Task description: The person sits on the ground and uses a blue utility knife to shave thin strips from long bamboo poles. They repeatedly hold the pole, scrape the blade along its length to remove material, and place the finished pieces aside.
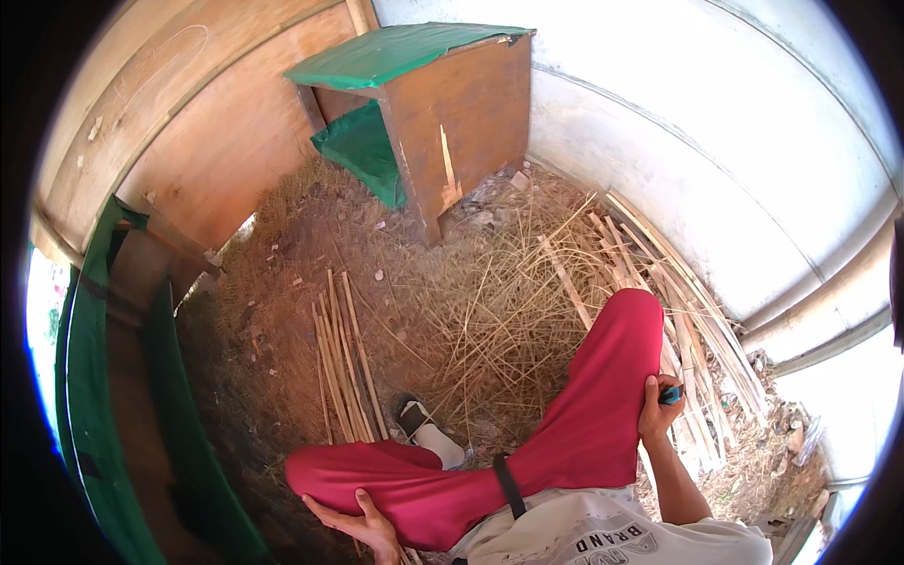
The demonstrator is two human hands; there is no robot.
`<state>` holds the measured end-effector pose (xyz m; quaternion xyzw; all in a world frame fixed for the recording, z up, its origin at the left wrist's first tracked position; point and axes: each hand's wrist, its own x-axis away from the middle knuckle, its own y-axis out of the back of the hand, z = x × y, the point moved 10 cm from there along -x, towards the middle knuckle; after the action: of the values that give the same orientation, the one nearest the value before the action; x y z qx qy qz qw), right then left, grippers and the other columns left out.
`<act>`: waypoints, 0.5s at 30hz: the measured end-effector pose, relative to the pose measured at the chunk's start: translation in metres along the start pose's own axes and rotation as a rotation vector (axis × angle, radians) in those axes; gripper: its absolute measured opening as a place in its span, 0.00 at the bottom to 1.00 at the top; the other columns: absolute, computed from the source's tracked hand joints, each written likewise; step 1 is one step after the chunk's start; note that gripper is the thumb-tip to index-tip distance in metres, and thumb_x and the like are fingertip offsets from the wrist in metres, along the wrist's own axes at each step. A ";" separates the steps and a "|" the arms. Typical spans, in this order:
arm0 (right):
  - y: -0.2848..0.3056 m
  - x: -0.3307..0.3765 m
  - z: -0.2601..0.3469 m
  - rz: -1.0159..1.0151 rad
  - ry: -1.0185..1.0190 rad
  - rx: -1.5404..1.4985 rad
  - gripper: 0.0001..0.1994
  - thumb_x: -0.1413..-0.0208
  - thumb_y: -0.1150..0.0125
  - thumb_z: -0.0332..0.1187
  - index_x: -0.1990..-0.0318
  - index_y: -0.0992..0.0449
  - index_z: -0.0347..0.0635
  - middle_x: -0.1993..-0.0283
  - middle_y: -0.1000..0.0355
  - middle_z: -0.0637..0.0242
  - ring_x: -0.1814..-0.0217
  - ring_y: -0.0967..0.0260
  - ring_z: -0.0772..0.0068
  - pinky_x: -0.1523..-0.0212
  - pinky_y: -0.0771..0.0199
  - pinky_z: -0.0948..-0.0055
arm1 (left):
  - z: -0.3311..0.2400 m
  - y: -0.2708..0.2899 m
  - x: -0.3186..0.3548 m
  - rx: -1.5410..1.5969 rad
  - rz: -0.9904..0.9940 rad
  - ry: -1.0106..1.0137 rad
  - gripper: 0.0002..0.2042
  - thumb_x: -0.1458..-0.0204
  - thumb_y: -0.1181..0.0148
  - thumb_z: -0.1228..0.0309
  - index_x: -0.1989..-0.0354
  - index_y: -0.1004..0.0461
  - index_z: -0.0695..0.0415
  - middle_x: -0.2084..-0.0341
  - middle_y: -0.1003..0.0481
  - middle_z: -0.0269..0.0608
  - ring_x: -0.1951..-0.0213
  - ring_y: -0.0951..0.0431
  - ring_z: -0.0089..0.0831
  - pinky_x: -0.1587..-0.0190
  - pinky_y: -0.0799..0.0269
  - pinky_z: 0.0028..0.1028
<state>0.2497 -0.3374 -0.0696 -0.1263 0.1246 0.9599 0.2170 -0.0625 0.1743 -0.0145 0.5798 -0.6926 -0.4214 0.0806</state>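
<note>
Teal small tool (670, 395) pinched in right hand (658, 407) against red-trousered knee; left hand (363, 525) spread flat under thigh. Bamboo strip bundle (341, 363) lies at 12 o'clock from left hand, long axis 12-6, nearer left.

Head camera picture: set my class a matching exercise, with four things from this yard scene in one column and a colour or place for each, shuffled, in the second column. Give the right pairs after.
Column one:
1. wooden hutch
2. bundle of thin sticks
3. right hand
4. left hand

Column two:
A. under the thigh of the red trousers, near the ground
B. on the ground to the left of the sandalled foot
C. at the raised knee, gripping a small blue-green object
D. against the white wall, topped with green sheeting

Pairs: 1-D, 2-B, 3-C, 4-A
</note>
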 end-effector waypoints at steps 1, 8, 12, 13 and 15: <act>0.000 0.000 -0.002 0.002 0.001 0.000 0.08 0.40 0.38 0.30 0.69 0.29 0.38 0.76 0.37 0.77 0.74 0.45 0.87 0.72 0.45 0.81 | 0.000 0.000 0.002 0.032 -0.011 -0.001 0.41 0.42 0.41 0.62 0.28 0.59 0.64 0.29 0.56 0.61 0.28 0.55 0.51 0.28 0.64 0.47; -0.003 -0.020 -0.051 0.069 -0.298 -0.050 0.11 0.39 0.40 0.35 0.69 0.27 0.37 0.77 0.35 0.75 0.77 0.43 0.84 0.75 0.44 0.79 | 0.017 0.007 0.009 0.170 -0.073 0.041 0.40 0.42 0.40 0.62 0.28 0.57 0.64 0.28 0.57 0.59 0.27 0.57 0.48 0.27 0.66 0.46; 0.021 -0.022 -0.174 0.061 -0.719 0.067 0.17 0.44 0.38 0.42 0.75 0.26 0.35 0.82 0.36 0.72 0.83 0.41 0.80 0.82 0.42 0.72 | 0.030 0.011 0.014 0.139 -0.093 0.059 0.40 0.42 0.40 0.61 0.27 0.57 0.63 0.28 0.56 0.57 0.27 0.57 0.47 0.27 0.65 0.45; 0.034 -0.018 -0.208 -0.011 -0.748 0.129 0.16 0.48 0.35 0.41 0.73 0.22 0.33 0.83 0.35 0.71 0.82 0.39 0.80 0.80 0.40 0.72 | 0.034 0.015 0.017 0.134 -0.107 0.067 0.40 0.42 0.40 0.61 0.27 0.56 0.63 0.28 0.56 0.57 0.27 0.57 0.46 0.27 0.65 0.44; 0.059 -0.013 -0.254 0.112 -0.785 0.368 0.17 0.51 0.34 0.43 0.73 0.20 0.33 0.82 0.31 0.65 0.79 0.33 0.73 0.77 0.34 0.68 | 0.037 0.014 0.016 0.139 -0.114 0.081 0.40 0.41 0.41 0.61 0.27 0.56 0.62 0.28 0.56 0.57 0.27 0.56 0.47 0.27 0.65 0.44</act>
<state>0.2822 -0.4686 -0.2932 0.2961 0.2083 0.9072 0.2143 -0.0998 0.1785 -0.0343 0.6392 -0.6822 -0.3523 0.0438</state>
